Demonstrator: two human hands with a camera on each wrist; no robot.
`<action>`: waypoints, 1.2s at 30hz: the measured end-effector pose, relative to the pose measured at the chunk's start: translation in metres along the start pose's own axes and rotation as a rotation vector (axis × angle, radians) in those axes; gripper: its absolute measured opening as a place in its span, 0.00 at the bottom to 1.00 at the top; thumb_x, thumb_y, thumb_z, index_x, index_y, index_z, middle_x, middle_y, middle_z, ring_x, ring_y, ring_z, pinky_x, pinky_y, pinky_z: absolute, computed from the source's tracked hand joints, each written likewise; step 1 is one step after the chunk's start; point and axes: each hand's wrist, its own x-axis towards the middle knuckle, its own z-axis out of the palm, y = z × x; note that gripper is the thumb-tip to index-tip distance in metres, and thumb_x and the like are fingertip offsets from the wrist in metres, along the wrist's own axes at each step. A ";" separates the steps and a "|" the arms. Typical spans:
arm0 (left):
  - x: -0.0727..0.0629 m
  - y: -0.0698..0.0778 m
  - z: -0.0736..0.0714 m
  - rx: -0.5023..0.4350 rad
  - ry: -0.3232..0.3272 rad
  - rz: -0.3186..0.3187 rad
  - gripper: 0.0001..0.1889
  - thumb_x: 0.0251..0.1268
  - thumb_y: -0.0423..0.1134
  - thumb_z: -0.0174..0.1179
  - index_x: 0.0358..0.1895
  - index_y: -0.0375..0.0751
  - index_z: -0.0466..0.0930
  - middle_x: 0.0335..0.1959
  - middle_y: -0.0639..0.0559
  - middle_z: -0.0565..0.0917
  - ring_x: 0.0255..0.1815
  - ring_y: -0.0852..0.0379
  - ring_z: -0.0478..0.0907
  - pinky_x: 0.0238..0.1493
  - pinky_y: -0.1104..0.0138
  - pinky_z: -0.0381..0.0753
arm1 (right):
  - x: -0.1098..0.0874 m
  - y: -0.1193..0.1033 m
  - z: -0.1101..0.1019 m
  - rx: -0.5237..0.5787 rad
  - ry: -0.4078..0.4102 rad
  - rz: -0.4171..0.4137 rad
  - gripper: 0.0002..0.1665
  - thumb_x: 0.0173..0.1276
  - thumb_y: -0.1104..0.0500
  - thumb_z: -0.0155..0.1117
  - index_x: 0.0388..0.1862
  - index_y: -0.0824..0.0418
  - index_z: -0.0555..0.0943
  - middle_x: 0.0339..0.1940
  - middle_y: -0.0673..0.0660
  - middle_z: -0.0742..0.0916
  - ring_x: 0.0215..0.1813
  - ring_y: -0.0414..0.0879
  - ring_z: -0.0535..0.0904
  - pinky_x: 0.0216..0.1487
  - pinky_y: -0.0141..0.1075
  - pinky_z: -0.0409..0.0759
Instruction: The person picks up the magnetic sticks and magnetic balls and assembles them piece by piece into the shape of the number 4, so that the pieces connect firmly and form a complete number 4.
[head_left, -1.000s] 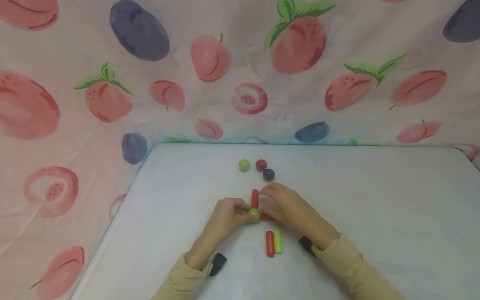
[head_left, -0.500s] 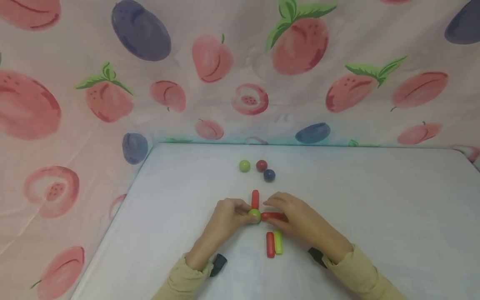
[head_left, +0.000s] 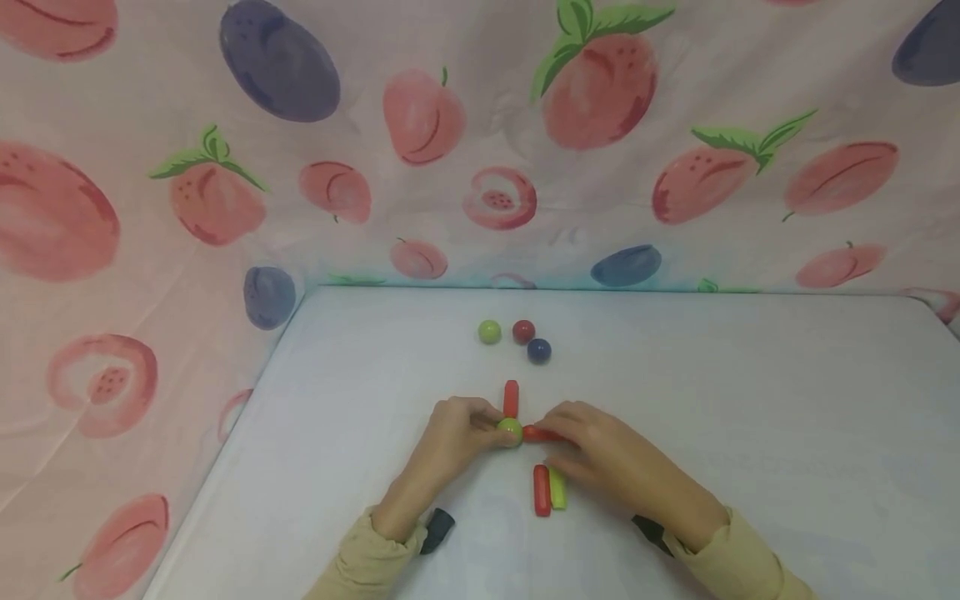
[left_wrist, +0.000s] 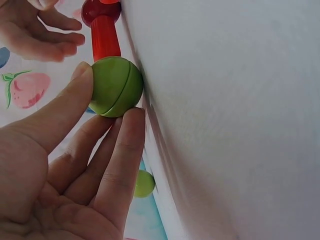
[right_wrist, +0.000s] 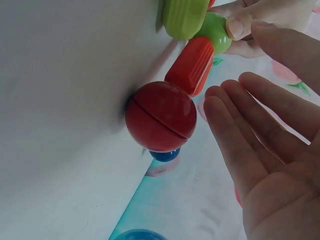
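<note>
My left hand (head_left: 453,429) pinches a green ball (left_wrist: 117,86) between thumb and fingers. A red stick (head_left: 512,398) runs from this ball toward the back of the table. To the right, a second red stick (right_wrist: 190,65) reaches from the green ball to a red ball (right_wrist: 161,116). In the head view that red ball is hidden under my right hand (head_left: 607,446). The right wrist view shows the right fingers fairly straight beside the red ball and stick, holding nothing.
Loose red (head_left: 542,490) and yellow-green (head_left: 557,490) sticks lie side by side in front. Behind the hands sit a green ball (head_left: 490,332), a red ball (head_left: 523,332) and a blue ball (head_left: 539,351). A fruit-print cloth (head_left: 570,200) hangs past the white table's (head_left: 750,400) back edge.
The right hand has slid right and toward the front, away from the green ball, uncovering part of the right-hand red stick. The left hand has stayed on the green ball.
</note>
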 end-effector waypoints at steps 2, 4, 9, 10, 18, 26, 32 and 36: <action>0.000 0.000 0.000 0.000 -0.001 0.002 0.15 0.51 0.44 0.76 0.41 0.43 0.89 0.29 0.57 0.88 0.30 0.63 0.81 0.39 0.66 0.81 | -0.003 0.000 0.000 -0.008 -0.009 0.003 0.23 0.62 0.52 0.74 0.56 0.54 0.83 0.50 0.47 0.84 0.53 0.42 0.80 0.56 0.40 0.81; 0.001 0.000 0.001 0.000 -0.004 -0.001 0.15 0.51 0.44 0.76 0.41 0.44 0.89 0.29 0.57 0.88 0.31 0.63 0.81 0.40 0.66 0.81 | -0.006 0.000 0.000 -0.010 -0.015 0.004 0.24 0.62 0.52 0.74 0.57 0.54 0.83 0.50 0.48 0.85 0.53 0.43 0.80 0.56 0.41 0.81; 0.002 -0.001 0.001 0.011 -0.008 0.000 0.15 0.52 0.45 0.75 0.42 0.44 0.89 0.29 0.58 0.88 0.31 0.62 0.80 0.39 0.65 0.81 | -0.011 -0.001 0.000 -0.004 -0.040 0.012 0.26 0.62 0.52 0.74 0.59 0.54 0.82 0.51 0.49 0.85 0.53 0.44 0.80 0.56 0.42 0.82; 0.002 -0.001 0.001 0.012 -0.008 0.002 0.15 0.52 0.45 0.75 0.42 0.44 0.89 0.29 0.57 0.88 0.31 0.62 0.80 0.39 0.65 0.81 | -0.012 -0.001 0.001 -0.003 -0.046 0.016 0.26 0.61 0.52 0.74 0.59 0.54 0.82 0.51 0.49 0.85 0.53 0.44 0.80 0.56 0.42 0.82; 0.001 0.000 0.000 0.009 -0.003 0.002 0.15 0.52 0.45 0.76 0.41 0.43 0.89 0.28 0.58 0.87 0.31 0.62 0.80 0.39 0.66 0.81 | -0.016 0.002 0.002 -0.045 -0.057 -0.024 0.24 0.59 0.50 0.76 0.53 0.56 0.84 0.48 0.48 0.84 0.49 0.42 0.79 0.53 0.41 0.83; 0.001 0.000 0.000 0.019 0.003 -0.004 0.15 0.52 0.45 0.76 0.41 0.44 0.88 0.30 0.58 0.88 0.32 0.62 0.81 0.40 0.65 0.82 | -0.019 0.007 0.007 -0.043 -0.110 -0.050 0.26 0.57 0.49 0.77 0.53 0.57 0.84 0.49 0.48 0.84 0.51 0.42 0.79 0.56 0.41 0.82; 0.001 -0.001 0.000 0.011 -0.004 -0.007 0.15 0.52 0.45 0.76 0.41 0.44 0.88 0.30 0.58 0.88 0.32 0.62 0.81 0.40 0.65 0.82 | -0.019 0.009 0.011 -0.031 -0.117 -0.059 0.26 0.58 0.48 0.76 0.52 0.57 0.84 0.48 0.47 0.84 0.50 0.41 0.79 0.56 0.41 0.82; 0.001 -0.001 0.000 0.011 -0.001 -0.005 0.15 0.52 0.45 0.76 0.41 0.43 0.89 0.29 0.58 0.88 0.31 0.62 0.80 0.40 0.65 0.81 | -0.019 0.011 0.011 -0.026 -0.113 -0.077 0.24 0.58 0.47 0.76 0.50 0.57 0.85 0.47 0.47 0.84 0.48 0.41 0.79 0.55 0.41 0.82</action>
